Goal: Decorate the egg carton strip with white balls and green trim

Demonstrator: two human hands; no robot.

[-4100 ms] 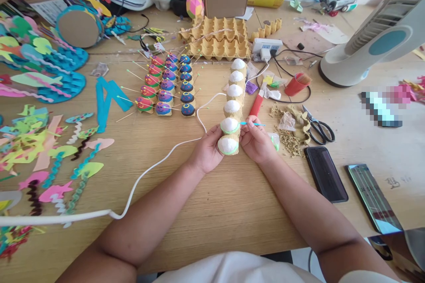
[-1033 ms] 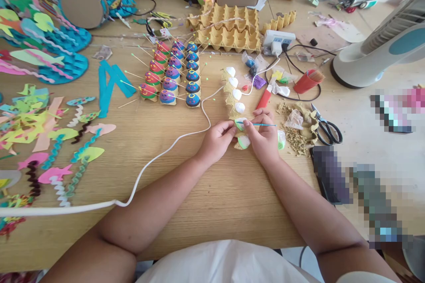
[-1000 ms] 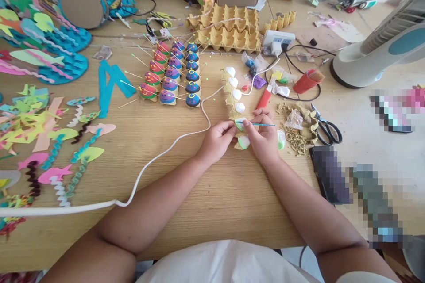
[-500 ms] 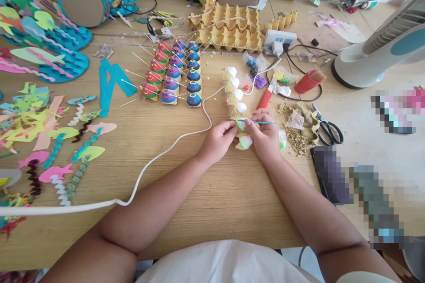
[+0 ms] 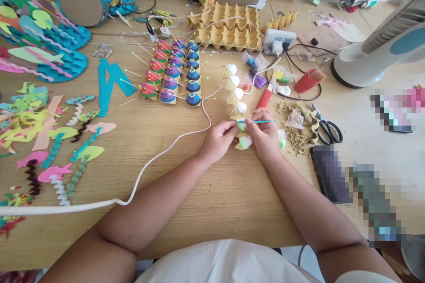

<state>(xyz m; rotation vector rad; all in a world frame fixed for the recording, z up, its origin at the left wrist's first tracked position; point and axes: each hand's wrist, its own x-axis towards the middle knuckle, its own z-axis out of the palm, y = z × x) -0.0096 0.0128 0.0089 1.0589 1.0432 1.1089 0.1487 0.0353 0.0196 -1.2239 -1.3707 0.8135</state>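
My left hand (image 5: 216, 142) pinches the left edge of an egg-carton cup, thumb and fingers pressed together. This cup belongs to a strip of egg carton (image 5: 229, 85) whose cups carry white clay caps (image 5: 241, 107). My right hand (image 5: 265, 135) grips a thin blue clay tool (image 5: 268, 121) between thumb and fingers, with its left end at the green and white clay on the pinched cup. Nearest my body, another cup has white clay with a green rim (image 5: 245, 142). A bag with white and green contents (image 5: 282, 139) lies beside my right hand, partly hidden.
Decorated egg cups (image 5: 171, 70) stand in rows further left. Paper fish and scraps (image 5: 59, 132) spread across the left side. Right of my hands lie a red-handled knife (image 5: 264, 98), scissors (image 5: 328, 130) and carton crumbs (image 5: 295, 139). A white cable (image 5: 159, 150) crosses the table. A fan (image 5: 361, 59) stands at right.
The blue clay tool has tilted slightly, its left end now a little lower on the cup. Both hands stay in nearly the same place.
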